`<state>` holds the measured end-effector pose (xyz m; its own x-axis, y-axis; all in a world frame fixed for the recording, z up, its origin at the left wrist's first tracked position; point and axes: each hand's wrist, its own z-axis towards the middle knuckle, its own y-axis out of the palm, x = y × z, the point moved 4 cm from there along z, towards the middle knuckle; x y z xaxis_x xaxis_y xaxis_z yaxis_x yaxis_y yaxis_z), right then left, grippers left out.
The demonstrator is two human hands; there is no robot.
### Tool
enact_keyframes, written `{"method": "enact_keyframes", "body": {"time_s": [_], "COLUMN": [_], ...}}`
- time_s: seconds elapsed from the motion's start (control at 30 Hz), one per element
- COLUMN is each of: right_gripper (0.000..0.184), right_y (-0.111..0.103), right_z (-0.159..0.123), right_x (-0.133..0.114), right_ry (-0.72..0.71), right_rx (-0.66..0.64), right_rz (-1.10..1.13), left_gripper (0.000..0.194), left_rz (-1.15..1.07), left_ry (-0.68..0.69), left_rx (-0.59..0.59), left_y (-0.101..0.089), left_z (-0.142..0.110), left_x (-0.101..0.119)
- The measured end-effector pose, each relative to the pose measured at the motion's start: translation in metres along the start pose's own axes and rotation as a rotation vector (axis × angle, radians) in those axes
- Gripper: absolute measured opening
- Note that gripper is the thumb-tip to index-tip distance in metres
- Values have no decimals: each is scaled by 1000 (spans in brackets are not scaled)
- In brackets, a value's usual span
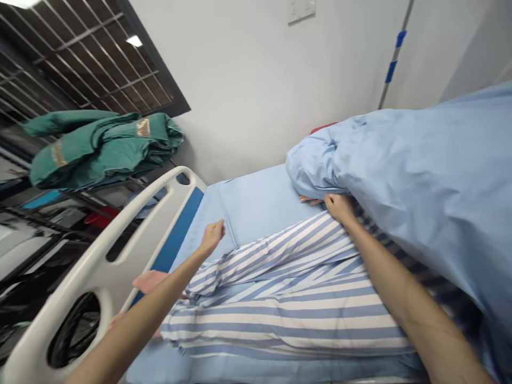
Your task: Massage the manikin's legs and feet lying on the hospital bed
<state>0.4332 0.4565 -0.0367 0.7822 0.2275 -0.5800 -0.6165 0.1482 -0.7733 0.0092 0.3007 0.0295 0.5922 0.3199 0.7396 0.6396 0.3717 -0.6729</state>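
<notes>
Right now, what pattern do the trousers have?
The trousers have blue and white stripes, shown in the head view.

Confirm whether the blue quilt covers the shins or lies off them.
Off them: the blue quilt lies bunched toward the picture's right, its edge at the right hand, leaving the striped trousers exposed down to the feet.

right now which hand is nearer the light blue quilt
Right. The right hand is curled at the edge of the quilt; the left hand is well apart from it, over the sheet toward the white bed-end board.
</notes>
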Motion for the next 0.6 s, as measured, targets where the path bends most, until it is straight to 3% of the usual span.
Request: {"method": "enact_keyframes", "body": {"time_s": [0.07,0.13,0.23,0.3,0.4,0.5,0.6], "right_gripper": [42,43,44,45,45,45,40], "right_y": [1,2,1,1,-1,-7,-5], "right_z": [-1,-3,-5,-5,-8,-15,-25], "right_x": [2,2,2,0,-5,-18,-53], "right_ry": [17,23,21,28,40,90,76], "right_rx": [-11,-19,-40,-62,-83,-65,-45], "right_rz": [-98,-174,-259,-314,-395,-492,-530], "left_gripper": [52,52,52,52,53,47,40], "left_rz": [51,43,-30,-77,-43,218,463], "left_ry": [-37,-61,-50,-29,-16,-23,-68], "left_rx": [73,124,100,81,82,76,89], "left_y": [-63,-106,-130,-122,-87,-43,-17], "left_z": [-4,-9,-15,-19,-29,-42,-51], "left_x": [-37,-59,-73,-78,-97,-123,-142]}}
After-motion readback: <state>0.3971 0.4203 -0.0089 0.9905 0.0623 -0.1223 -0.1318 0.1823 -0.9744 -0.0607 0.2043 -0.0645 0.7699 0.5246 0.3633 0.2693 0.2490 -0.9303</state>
